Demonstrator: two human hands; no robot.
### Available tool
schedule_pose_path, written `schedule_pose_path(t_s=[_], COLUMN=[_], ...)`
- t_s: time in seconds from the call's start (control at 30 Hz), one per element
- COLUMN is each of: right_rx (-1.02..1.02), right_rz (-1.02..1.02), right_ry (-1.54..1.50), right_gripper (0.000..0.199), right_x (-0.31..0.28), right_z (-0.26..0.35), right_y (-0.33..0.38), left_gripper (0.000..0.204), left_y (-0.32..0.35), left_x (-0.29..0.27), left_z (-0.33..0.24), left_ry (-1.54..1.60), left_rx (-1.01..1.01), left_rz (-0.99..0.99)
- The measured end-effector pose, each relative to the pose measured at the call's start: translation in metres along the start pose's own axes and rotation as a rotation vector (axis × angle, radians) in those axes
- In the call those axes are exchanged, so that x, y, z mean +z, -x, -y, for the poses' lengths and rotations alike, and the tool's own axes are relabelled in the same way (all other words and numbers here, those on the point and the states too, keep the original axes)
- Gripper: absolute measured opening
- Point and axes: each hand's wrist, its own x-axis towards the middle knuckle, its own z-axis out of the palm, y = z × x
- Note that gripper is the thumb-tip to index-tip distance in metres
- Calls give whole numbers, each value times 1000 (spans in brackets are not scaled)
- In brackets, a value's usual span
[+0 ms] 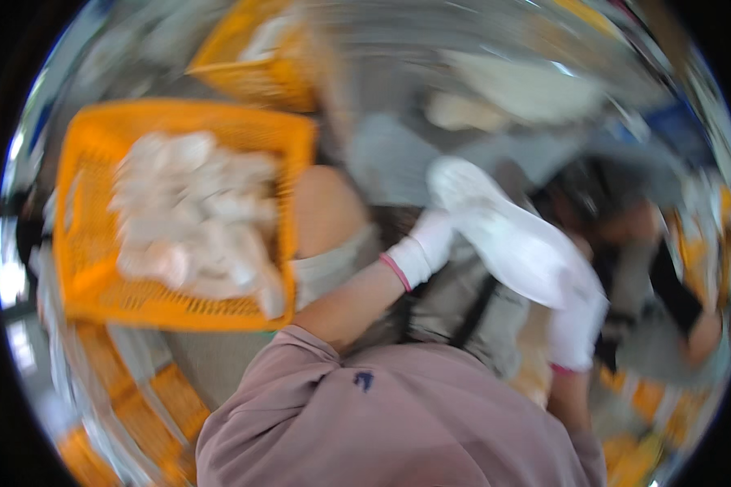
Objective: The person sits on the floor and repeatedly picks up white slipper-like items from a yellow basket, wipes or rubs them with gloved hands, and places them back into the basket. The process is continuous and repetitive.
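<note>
A long white shoe sole (521, 247) slants across my lap, its far end up and to the left. My left hand (435, 239), in a white glove with a pink cuff edge, grips its left edge near the far end. At the near right end, my right hand (578, 325) is closed round the sole in the same kind of glove. Motion blur smears the fingers of both hands. To my left, an orange plastic basket (85, 280) holds a heap of white and pale pinkish soles (195, 215).
A second orange basket (256, 84) with white pieces stands beyond the first. Ahead lies a blurred grey surface (390, 154) with pale flat pieces (528, 85). Another person (625, 227) is close on the right. More orange crates (150, 418) are stacked at lower left.
</note>
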Motion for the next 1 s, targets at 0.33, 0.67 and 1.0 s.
schedule_pose_path(t_s=[0.33, 0.67, 1.0], right_rx=[-589, -240, -335], right_rz=[-63, 230, -144], right_ry=[237, 265, 298], right_gripper=[40, 36, 81], right_x=[47, 90, 53], right_z=[13, 40, 31], right_y=[-96, -210, -113], left_gripper=[35, 46, 35], left_y=[-141, -45, -119], left_x=[74, -14, 112], left_z=[-43, -102, -18], left_ry=[47, -1021, -229], left_rx=[248, 338, 612], left_rz=[164, 18, -193])
